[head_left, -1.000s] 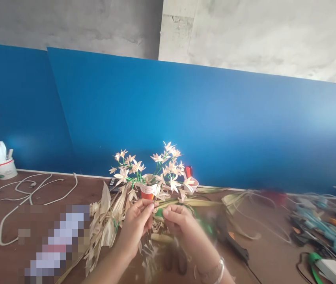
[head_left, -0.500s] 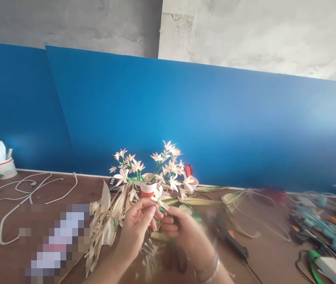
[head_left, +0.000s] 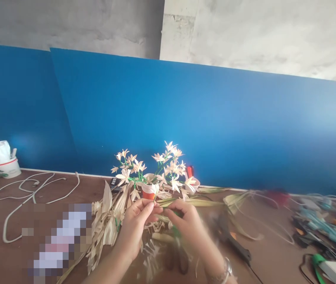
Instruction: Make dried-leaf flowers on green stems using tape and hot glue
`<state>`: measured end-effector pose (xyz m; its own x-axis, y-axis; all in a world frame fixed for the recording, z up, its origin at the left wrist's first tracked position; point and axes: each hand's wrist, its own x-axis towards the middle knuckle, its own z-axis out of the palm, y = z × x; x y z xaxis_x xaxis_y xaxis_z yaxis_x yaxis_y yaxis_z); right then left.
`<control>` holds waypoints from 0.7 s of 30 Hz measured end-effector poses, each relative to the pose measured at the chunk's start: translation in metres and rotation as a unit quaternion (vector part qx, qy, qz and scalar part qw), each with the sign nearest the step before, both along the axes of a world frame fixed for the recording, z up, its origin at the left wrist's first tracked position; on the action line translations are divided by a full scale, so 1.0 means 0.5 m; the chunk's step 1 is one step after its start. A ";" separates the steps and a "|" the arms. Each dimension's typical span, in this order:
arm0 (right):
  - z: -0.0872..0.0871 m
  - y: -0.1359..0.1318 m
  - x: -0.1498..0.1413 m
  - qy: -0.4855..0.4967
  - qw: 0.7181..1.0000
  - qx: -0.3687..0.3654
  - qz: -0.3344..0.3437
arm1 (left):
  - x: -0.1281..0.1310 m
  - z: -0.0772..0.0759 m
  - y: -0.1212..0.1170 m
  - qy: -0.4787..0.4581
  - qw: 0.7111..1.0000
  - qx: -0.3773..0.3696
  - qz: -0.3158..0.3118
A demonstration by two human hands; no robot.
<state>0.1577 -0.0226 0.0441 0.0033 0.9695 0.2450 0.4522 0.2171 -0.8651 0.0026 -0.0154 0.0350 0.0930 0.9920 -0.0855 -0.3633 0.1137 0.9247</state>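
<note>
My left hand (head_left: 135, 223) is closed, thumb and fingertips pinching a small pale husk flower (head_left: 155, 189) by the base of its bloom, petals upward. To its right, my right hand (head_left: 187, 221) is also closed, its thumb and index finger pinched on a thin green strip (head_left: 165, 208) beside the flower's stem; the fingers partly hide it. Blurred green shows under the right palm. Just behind both hands stands an orange-and-white cup (head_left: 148, 194), with pale husk flowers (head_left: 172, 169) on green stems around it.
Dried husks (head_left: 105, 225) lie left of my hands. A black glue gun (head_left: 234, 242) with a cord rests at the right, near a blue cluttered heap (head_left: 322, 225). White cables (head_left: 32, 193) and a white tub (head_left: 6, 169) are at the left. A blue panel (head_left: 185, 118) stands behind.
My right hand has moved slightly away from the left and turned, pinching nearer its fingertips. The flower in my left hand is more upright and its petals show less widely. The view has shifted slightly.
</note>
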 end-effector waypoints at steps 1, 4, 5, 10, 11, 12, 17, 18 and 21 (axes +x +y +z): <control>0.000 0.000 0.002 -0.010 1.000 0.010 -0.014 | 0.001 -0.001 0.001 0.003 1.000 -0.002 0.004; -0.001 0.000 -0.003 0.024 0.999 0.027 -0.011 | 0.006 -0.006 0.003 0.011 1.000 -0.001 0.014; -0.003 0.000 -0.007 0.050 0.998 0.025 0.002 | 0.008 -0.008 0.004 0.010 1.000 0.004 0.017; -0.018 0.002 -0.037 0.147 0.989 -0.007 0.023 | 0.017 -0.019 0.002 0.008 0.999 0.023 0.023; -0.021 0.002 -0.042 0.154 0.988 -0.011 0.022 | 0.018 -0.021 0.002 0.010 1.000 0.021 0.018; -0.023 0.002 -0.045 0.161 0.987 -0.013 0.022 | 0.019 -0.024 0.002 0.011 1.000 0.018 0.015; -0.032 0.001 -0.053 0.199 0.980 -0.003 0.015 | 0.024 -0.032 -0.001 0.006 1.000 0.005 0.011; -0.034 0.001 -0.054 0.204 0.979 0.001 0.010 | 0.025 -0.032 -0.002 0.003 1.000 0.003 0.014; -0.041 0.003 -0.058 0.206 0.979 0.010 -0.001 | 0.028 -0.030 -0.003 -0.006 1.000 -0.003 0.015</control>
<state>0.1288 -0.0210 0.0235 0.1076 0.9645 0.2411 0.0667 0.2349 -0.9697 0.0165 -0.0171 0.0201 0.0640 0.9939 -0.0902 -0.3768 0.1077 0.9200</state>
